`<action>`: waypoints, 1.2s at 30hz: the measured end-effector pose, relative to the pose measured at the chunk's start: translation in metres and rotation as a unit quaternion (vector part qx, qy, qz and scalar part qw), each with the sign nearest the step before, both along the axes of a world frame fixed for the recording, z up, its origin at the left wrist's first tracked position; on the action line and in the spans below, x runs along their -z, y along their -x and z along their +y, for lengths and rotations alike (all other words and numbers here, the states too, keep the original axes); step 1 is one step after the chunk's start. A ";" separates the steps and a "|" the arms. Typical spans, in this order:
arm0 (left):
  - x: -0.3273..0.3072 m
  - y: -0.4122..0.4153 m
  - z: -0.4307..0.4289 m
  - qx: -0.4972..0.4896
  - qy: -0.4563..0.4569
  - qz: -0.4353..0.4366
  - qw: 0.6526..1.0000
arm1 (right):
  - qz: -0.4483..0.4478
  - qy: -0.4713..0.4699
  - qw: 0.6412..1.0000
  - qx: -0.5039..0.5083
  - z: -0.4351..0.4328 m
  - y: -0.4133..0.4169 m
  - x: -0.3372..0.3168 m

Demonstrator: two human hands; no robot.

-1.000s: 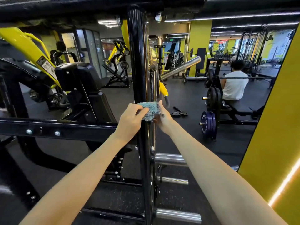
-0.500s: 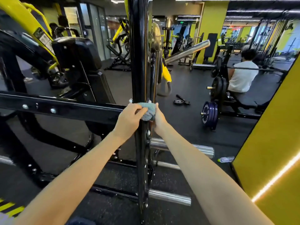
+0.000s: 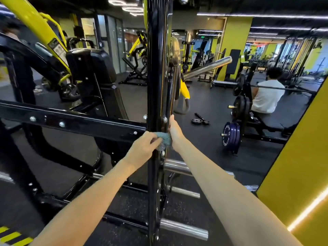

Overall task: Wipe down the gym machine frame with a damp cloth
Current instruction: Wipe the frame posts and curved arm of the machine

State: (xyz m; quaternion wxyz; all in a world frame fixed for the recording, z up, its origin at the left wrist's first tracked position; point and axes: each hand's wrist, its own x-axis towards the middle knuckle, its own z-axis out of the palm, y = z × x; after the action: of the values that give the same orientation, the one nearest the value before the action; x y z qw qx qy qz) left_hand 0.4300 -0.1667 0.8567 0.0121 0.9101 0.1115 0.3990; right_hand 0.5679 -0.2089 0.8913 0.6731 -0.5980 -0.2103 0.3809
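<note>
Wiping runs down the black upright post (image 3: 158, 68), and by my reading the job is only partly done: the stretch above the hands looks glossy, while the lower post, the chrome weight pegs (image 3: 182, 228) toward 6 o'clock and the black crossbeam (image 3: 71, 121) coming in from 9 o'clock are probably still to do.

The left hand (image 3: 143, 148) pinches the blue-grey cloth (image 3: 164, 140) with curled fingers at the near face of the post, just where the crossbeam joins it. The cloth wraps round the post at the centre of the view. The right hand (image 3: 174, 134) sits against the cloth's far end, thumb pointing to 12 o'clock along the post; its fingers are hidden, so I cannot tell whether it grips.

At 3 o'clock from the hands, well apart, stand purple bumper plates (image 3: 230, 134).

A second ago the cloth sat clearly above the crossbeam. It has since slid down to the beam's lower edge.
</note>
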 end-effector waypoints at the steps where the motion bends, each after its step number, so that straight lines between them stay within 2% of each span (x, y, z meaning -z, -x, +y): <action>1: -0.019 -0.003 0.002 -0.002 -0.001 -0.054 0.999 | -0.009 -0.015 0.999 0.026 0.007 -0.005 -0.005; 3: -0.064 -0.009 0.007 -0.017 -0.029 -0.128 0.991 | -0.051 -0.040 0.996 0.056 0.023 -0.021 -0.017; 5: -0.098 -0.016 0.017 0.001 -0.126 -0.194 0.973 | -0.089 -0.044 0.993 0.060 0.017 -0.014 -0.048; 6: -0.113 -0.018 0.022 0.018 -0.140 -0.206 0.968 | -0.105 -0.049 0.991 0.068 0.013 -0.012 -0.063; 13: -0.194 -0.032 0.033 0.076 -0.048 -0.289 0.953 | -0.178 -0.103 0.971 0.125 0.003 -0.003 -0.165; 19: -0.264 -0.032 0.039 0.155 0.100 -0.412 0.892 | -0.245 -0.127 0.937 0.215 0.016 0.020 -0.202; 21: -0.258 -0.035 0.043 0.182 0.123 -0.414 0.883 | -0.253 -0.137 0.926 0.244 0.014 0.033 -0.206; 23: -0.234 -0.035 0.048 0.193 0.188 -0.392 0.880 | -0.247 -0.149 0.922 0.260 0.017 0.039 -0.201; 26: -0.184 -0.035 0.068 0.171 0.314 -0.262 0.896 | -0.210 -0.134 0.929 0.275 0.028 0.052 -0.188; 28: -0.167 -0.033 0.075 0.184 0.315 -0.209 0.908 | -0.194 -0.126 0.931 0.282 0.036 0.056 -0.182; 31: -0.188 -0.030 0.074 0.223 0.319 -0.223 0.894 | -0.180 -0.139 0.929 0.292 0.041 0.054 -0.179; 34: -0.218 -0.035 0.077 0.253 0.337 -0.244 0.873 | -0.213 -0.163 0.915 0.303 0.042 0.045 -0.173; 36: -0.227 -0.046 0.091 0.258 0.345 -0.231 0.872 | -0.215 -0.171 0.907 0.318 0.048 0.049 -0.175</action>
State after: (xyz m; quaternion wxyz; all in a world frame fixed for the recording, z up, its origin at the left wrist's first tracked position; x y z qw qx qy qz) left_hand 0.4756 -0.0759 1.0834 0.4531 0.7263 -0.0023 0.5169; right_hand 0.5189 -0.1610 1.0667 0.7888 -0.5765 -0.2106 -0.0330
